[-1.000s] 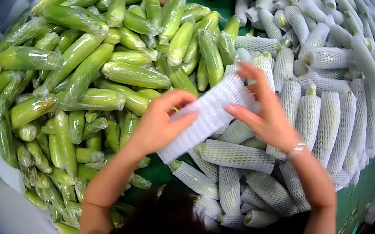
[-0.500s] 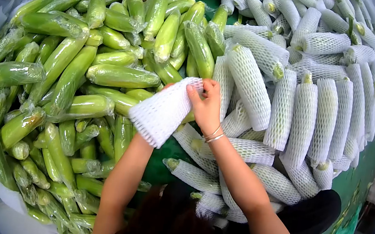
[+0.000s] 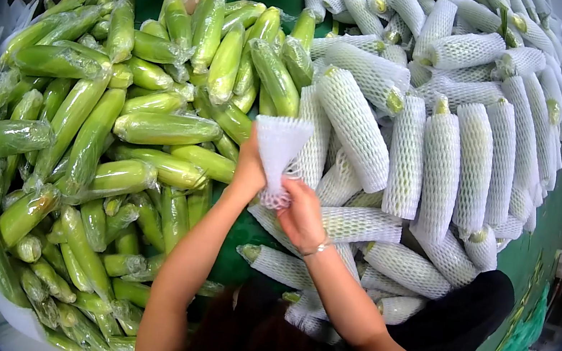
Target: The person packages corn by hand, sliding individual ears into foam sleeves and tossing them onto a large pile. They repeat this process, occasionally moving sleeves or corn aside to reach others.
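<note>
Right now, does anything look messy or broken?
Nothing broken. One green cob sits over among the netted cobs, slightly odd. Both hands, left hand and right hand, hold an empty net sleeve.

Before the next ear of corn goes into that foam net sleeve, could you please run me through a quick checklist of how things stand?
1. Foam sleeve held by both hands: ok, left hand at its side, right hand at its lower end.
2. Sleeve mouth open: cannot tell; the upper end fans out wide.
3. Corn inside the sleeve: not ok, none shows.
4. Plastic-wrapped corn at hand: ok, piled just left of the left hand.
5. Sleeved corn kept apart: ok, piled on the right.
</note>
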Available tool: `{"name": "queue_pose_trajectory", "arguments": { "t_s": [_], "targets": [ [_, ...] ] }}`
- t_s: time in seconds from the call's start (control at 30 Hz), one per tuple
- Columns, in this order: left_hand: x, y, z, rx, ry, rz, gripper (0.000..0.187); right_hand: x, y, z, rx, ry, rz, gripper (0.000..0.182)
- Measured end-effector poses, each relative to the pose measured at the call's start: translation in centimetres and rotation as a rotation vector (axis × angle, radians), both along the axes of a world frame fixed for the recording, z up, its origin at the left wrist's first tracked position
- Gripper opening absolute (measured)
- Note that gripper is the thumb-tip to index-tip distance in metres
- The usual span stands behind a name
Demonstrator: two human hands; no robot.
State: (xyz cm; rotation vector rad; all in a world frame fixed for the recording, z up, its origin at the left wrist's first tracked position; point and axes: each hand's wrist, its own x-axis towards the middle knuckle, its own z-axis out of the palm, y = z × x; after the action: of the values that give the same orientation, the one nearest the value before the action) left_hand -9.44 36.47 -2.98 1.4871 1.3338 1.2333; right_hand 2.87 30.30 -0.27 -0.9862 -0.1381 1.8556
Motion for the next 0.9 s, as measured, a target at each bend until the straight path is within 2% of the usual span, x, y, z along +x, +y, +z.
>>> {"name": "queue_pose_trajectory", "arguments": {
  "t_s": [0.03,0.07,0.1,0.13,0.2,0.23,0.27,0.33,0.37,0.4,0.43,0.5,0.53,0.6,0.63,0.7,0.73,0.8,0.83,0.87,0.9],
  "targets": [
    [0.2,-0.3,0.1,-0.08,0.327,0.024,0.026,-0.4,-0.2,-1.6,0.001,-0.001,-0.005,0.018],
    [0.6,-0.5,0.6,-0.158,0.655,0.048,0.029,-0.8,-0.3,-2.9,0.02,-0.327,0.094,0.019],
    [1.0,-0.7,1.1,-0.272,0.79,0.003,0.036,-0.9,-0.8,-4.2,0.029,-0.653,0.194,0.02],
    [0.9,-1.1,0.6,-0.276,0.794,-0.008,0.036,-1.2,-1.3,-4.6,0.019,-0.649,0.189,0.02],
    [-0.9,-1.2,-0.5,-0.567,0.871,-0.325,0.046,-1.9,-1.7,-4.6,0.025,-0.728,0.244,0.023],
    [-2.1,-1.2,0.0,-0.339,0.683,-0.517,0.055,-2.1,-1.5,-3.0,0.013,-0.652,0.187,0.024],
    [-2.9,-1.9,-4.7,-0.262,0.333,-0.365,0.054,-2.4,-1.9,-3.8,0.015,-0.644,0.188,0.024],
    [-3.1,-2.9,-7.1,-0.423,0.014,-0.277,0.04,-3.1,-2.2,-6.8,0.198,-0.987,0.079,0.026],
    [-3.2,-3.3,-6.7,-0.419,0.021,-0.269,0.04,-3.1,-2.7,-3.0,0.269,-1.069,0.08,0.032],
    [-3.3,-3.8,-5.9,-0.618,-0.17,-0.221,0.034,-3.1,-3.2,-0.8,0.272,-1.062,0.084,0.032],
    [-3.3,-4.7,-4.8,-0.82,-0.368,-0.169,0.03,-3.2,-3.8,0.8,0.293,-1.037,0.062,0.033],
    [-2.8,-7.7,1.4,-0.994,-0.601,-0.17,0.025,-2.5,-5.0,5.2,0.373,-1.076,0.087,0.035],
    [-1.6,-9.3,5.9,-1.008,-0.813,0.009,0.025,-2.0,-5.2,7.2,0.372,-1.073,0.093,0.035],
    [-2.0,-11.4,8.9,-0.982,-0.974,0.065,0.027,-1.2,-5.5,10.0,0.607,-1.161,0.371,0.026],
    [-2.0,-11.4,9.3,-0.995,-0.975,0.068,0.027,-1.4,-4.7,10.9,0.681,-1.182,0.371,0.026],
    [-2.3,-9.4,9.9,-0.842,-0.808,0.281,0.03,-2.1,-1.4,9.8,0.732,-1.179,0.376,0.025],
    [-2.6,-7.8,9.8,-0.79,-0.778,0.287,0.034,-2.5,0.5,9.4,0.769,-1.223,0.369,0.027],
    [-3.6,-5.1,8.2,-0.622,-0.783,0.222,0.036,-3.2,4.5,9.5,0.778,-1.269,0.223,0.031],
    [-4.6,-3.5,5.8,-0.452,-0.755,0.019,0.036,-3.0,6.2,9.6,0.773,-1.282,0.219,0.032],
    [-4.6,-1.7,6.2,-0.447,-0.678,0.014,0.037,-2.5,8.0,9.7,0.773,-1.298,0.213,0.033],
    [-4.9,0.1,6.2,-0.506,-0.73,0.033,0.036,-1.9,9.4,9.3,0.706,-1.284,0.313,0.035]
  ]
}}
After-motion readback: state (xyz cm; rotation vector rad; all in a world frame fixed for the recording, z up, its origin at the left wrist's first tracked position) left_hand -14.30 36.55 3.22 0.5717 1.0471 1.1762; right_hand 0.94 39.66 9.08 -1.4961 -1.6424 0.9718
